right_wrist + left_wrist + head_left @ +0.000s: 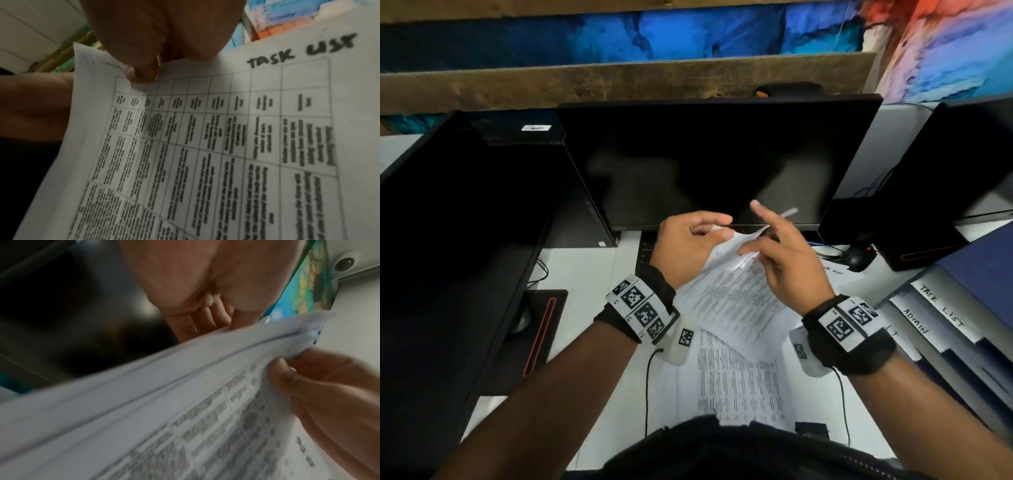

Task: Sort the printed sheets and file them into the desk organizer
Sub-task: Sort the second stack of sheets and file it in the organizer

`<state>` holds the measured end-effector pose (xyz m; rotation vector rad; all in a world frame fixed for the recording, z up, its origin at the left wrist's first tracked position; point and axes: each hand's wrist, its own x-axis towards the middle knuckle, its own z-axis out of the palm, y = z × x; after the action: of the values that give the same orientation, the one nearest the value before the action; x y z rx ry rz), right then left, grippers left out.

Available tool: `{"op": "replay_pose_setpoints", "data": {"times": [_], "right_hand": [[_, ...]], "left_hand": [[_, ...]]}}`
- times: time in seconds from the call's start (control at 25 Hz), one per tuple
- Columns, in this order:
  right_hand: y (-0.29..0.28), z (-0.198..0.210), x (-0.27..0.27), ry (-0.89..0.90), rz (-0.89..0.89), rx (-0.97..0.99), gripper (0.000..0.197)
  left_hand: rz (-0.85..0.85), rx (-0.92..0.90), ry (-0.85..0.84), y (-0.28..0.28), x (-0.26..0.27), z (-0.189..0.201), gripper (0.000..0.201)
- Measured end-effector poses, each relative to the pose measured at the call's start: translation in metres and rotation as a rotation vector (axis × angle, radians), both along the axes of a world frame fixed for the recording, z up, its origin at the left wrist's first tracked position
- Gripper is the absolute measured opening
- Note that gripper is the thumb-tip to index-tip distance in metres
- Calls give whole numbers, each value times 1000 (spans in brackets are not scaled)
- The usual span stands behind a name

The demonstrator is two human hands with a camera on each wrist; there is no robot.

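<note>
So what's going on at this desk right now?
A person at a desk holds a stack of printed sheets up in front of a dark monitor. The left hand pinches the stack's top corner, while the right hand separates a sheet; the right wrist view shows one headed TASK LIST. More sheets lie on the desk below. The desk organizer, with tabs marked TASK LIST and ADMIN, stands at the right. Whether it already holds any sheets cannot be told.
</note>
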<state>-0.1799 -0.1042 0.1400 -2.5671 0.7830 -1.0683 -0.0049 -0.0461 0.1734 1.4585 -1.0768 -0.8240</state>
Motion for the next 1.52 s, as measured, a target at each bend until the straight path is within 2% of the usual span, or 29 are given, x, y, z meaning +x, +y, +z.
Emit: {"op": "replay_pose_setpoints", "data": {"times": [0.08,0.2,0.28,0.36,0.4,0.44,0.52,0.6,0.68,0.72,0.8,0.88,0.96,1.04,1.12,1.2,1.32,1.44,1.52], "right_hand": [[-2,10,-3,-29,-7,-39,32],[-1,16,-7,-68,10,-34,28],[1,17,-9,-106,-11,-20,26],[2,19,-12,-122,-57,-3,22],[2,20,-12,-123,-77,19,20],[2,23,-12,-119,-87,43,18],[4,27,-12,-117,-91,77,18],[4,24,-18,-128,-215,15,33],[0,13,-36,-173,-457,17,59],[1,9,-46,-214,-549,104,70],[8,-1,-57,-376,-585,487,83],[18,-14,-59,-583,-441,863,79],[21,-31,-63,-632,-316,1021,62],[20,-38,-64,-601,-290,985,38],[20,-33,-64,-615,-361,851,27],[23,-24,-61,-657,-361,719,26],[31,-28,-56,-624,-325,619,28],[44,-46,-53,-583,-320,603,22],[55,-62,-53,-519,-321,699,26]], "left_hand": [[-78,16,31,2,-11,5,20],[-109,-12,29,3,-24,11,29],[-148,-50,132,8,-27,9,33],[-264,-91,241,15,-26,-2,36],[-305,-73,154,19,-27,-7,35],[-314,-24,-1,23,-29,-12,29],[-195,79,-231,24,-34,-18,16],[-80,107,-192,24,-32,-21,10],[-8,98,-85,24,-25,-20,15],[10,87,-42,26,-20,-20,20],[6,73,36,27,-12,-19,27],[-42,68,102,28,-13,-20,30],[-78,76,159,28,-15,-22,29],[-70,68,172,27,-17,-21,28],[-17,45,135,25,-18,-22,29],[28,41,108,27,-21,-23,30],[-3,31,172,36,-27,-29,30],[67,24,187,48,-32,-41,25],[96,108,198,57,-35,-59,31]]}}
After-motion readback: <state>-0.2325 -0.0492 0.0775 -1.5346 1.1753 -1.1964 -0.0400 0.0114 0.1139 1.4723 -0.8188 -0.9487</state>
